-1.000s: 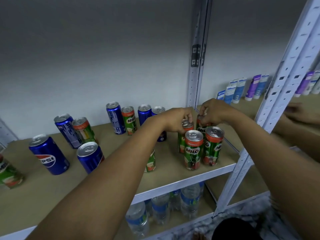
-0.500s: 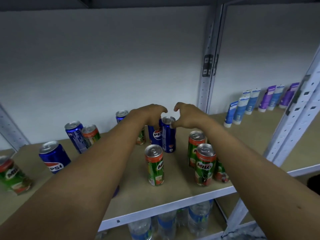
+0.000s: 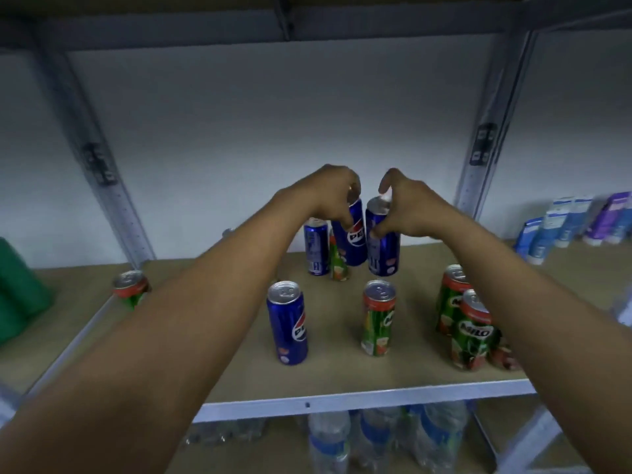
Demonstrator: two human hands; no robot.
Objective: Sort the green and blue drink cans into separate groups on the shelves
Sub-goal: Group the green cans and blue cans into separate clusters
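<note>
Two blue cans held side by side at the centre of the frame, above the rear of the shelf (image 3: 239, 381). Left hand (image 3: 325, 196) wraps fingers and thumb round the top of the left blue can (image 3: 352, 241), Pepsi logo facing the camera, can tilted slightly with its base toward the right. Right hand (image 3: 403, 210) grips the right blue can (image 3: 383, 248) near its rim, thumb on the front, fingers curled over the top. Both cans appear lifted off the board or just at it; cannot tell whether the bases touch. The two cans almost touch each other.

Just left of them, standing upright on the board: a third blue can (image 3: 315, 246), and a green can (image 3: 338, 261) partly hidden behind the left-hand can. Lower in the frame, nearer the front edge: a blue Pepsi can (image 3: 289, 323) at centre left and a green Milo can (image 3: 378, 319) at centre, well apart from each other. At lower right, a tight cluster of green Milo cans (image 3: 472, 330), partly covered by the right forearm. At far left, one green can (image 3: 131, 289) peeks out behind the left forearm.

Beyond the cans: grey wall, perforated metal uprights at left and right. On the neighbouring shelf at the right edge, a row of blue and purple tubes (image 3: 574, 220), blurred. At the left edge, a green object (image 3: 17, 289), blurred. Below the shelf, plastic water bottles (image 3: 376, 436) with blue labels.
</note>
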